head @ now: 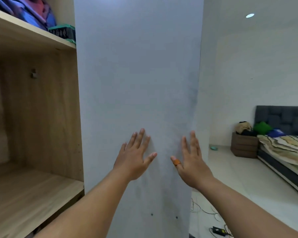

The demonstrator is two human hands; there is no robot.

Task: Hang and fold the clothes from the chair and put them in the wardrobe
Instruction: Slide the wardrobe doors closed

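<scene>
Wardrobe door [136,74] ajar, left hand [134,157], right hand [191,162] flat near its free edge

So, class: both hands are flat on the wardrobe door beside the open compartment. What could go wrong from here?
1. The right hand lies close to the door edge; its fingers might get pinched if the door swings shut.
2. Cables trail on the floor near the door's foot; they could trip the person.
3. The left hand pushes with a flat palm, so the door could swing uncontrolled.
</scene>
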